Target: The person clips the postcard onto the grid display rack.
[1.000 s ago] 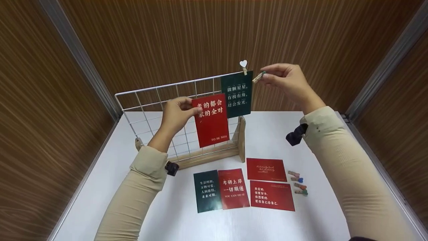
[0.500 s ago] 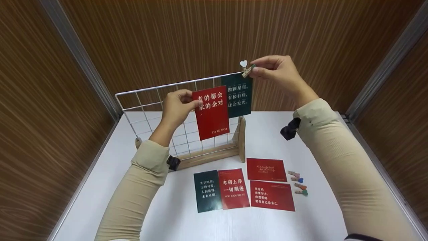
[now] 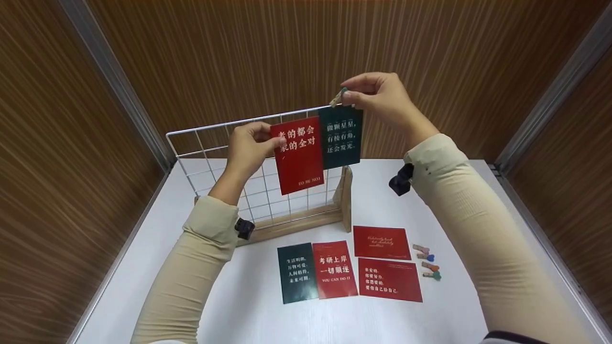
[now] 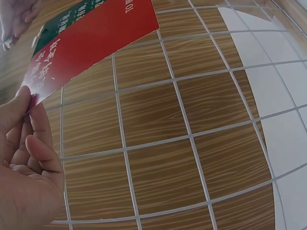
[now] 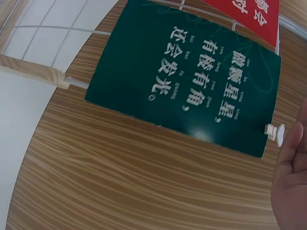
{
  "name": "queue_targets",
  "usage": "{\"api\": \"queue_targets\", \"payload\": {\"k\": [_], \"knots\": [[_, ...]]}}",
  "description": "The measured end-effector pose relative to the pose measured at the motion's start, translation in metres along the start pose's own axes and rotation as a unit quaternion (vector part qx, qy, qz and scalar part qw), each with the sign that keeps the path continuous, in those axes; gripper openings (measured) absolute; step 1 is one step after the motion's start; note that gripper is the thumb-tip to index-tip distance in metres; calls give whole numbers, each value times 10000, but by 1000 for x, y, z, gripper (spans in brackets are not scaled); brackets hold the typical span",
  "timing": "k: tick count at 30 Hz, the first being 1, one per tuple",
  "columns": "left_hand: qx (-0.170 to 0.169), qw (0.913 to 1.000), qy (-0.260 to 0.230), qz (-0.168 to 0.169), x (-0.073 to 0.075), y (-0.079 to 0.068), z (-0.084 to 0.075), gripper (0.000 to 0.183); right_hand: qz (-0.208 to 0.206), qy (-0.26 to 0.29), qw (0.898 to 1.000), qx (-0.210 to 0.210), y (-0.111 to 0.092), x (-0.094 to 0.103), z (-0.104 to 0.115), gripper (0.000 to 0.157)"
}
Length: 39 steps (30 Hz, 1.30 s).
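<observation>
My left hand [image 3: 248, 147] pinches a red card [image 3: 299, 167] by its left edge, in front of the white wire grid rack [image 3: 205, 128]. The left wrist view shows thumb and fingers on a corner of that card. My right hand [image 3: 382, 98] pinches a small wooden clothespin [image 3: 336, 99] with a green end, right at the rack's top bar. Beneath it a dark green card [image 3: 342, 143] hangs on the rack, its left edge meeting the red card. A clothespin with a white heart [image 5: 274, 132] grips the green card's corner; the right hand mostly hides it in the head view.
On the white table lie a green card [image 3: 296, 274], a red upright card [image 3: 334, 277] and two red sideways cards, one above the other [image 3: 380, 241]. Several heart clothespins [image 3: 430, 266] lie to their right. The rack has a wooden base [image 3: 291, 222]; brown wood-grain panels surround the table.
My right hand has moved left and up with the clothespin, from beside the green card to the rack's top bar. My left hand has raised the red card toward the top bar.
</observation>
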State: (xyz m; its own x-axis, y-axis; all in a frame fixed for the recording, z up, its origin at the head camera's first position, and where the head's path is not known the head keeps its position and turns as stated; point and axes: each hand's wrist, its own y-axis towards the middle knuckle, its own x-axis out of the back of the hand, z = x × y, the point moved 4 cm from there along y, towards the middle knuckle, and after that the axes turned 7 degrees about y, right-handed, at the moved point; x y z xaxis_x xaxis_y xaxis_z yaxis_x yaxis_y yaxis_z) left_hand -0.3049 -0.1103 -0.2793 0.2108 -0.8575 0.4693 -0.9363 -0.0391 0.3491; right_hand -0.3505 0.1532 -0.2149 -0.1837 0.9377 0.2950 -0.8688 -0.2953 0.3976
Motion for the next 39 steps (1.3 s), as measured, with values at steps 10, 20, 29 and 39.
{"api": "queue_targets", "payload": {"k": [10,20,29,39], "knots": [[-34,9998,178,-127,5,2,-3,24,-27,-92,9999,-73,7,-15,7,26],[31,9996,141,-258,7,4,-6,24,-61,-365,9993,-25,12,-30,11,25],[191,9976,412,-527,6,5,-6,25,-38,-836,9965,-62,18,-40,12,22],[189,9944,664,-795,5,3,-9,28,-115,-1330,9907,-264,21,-44,14,21]]}}
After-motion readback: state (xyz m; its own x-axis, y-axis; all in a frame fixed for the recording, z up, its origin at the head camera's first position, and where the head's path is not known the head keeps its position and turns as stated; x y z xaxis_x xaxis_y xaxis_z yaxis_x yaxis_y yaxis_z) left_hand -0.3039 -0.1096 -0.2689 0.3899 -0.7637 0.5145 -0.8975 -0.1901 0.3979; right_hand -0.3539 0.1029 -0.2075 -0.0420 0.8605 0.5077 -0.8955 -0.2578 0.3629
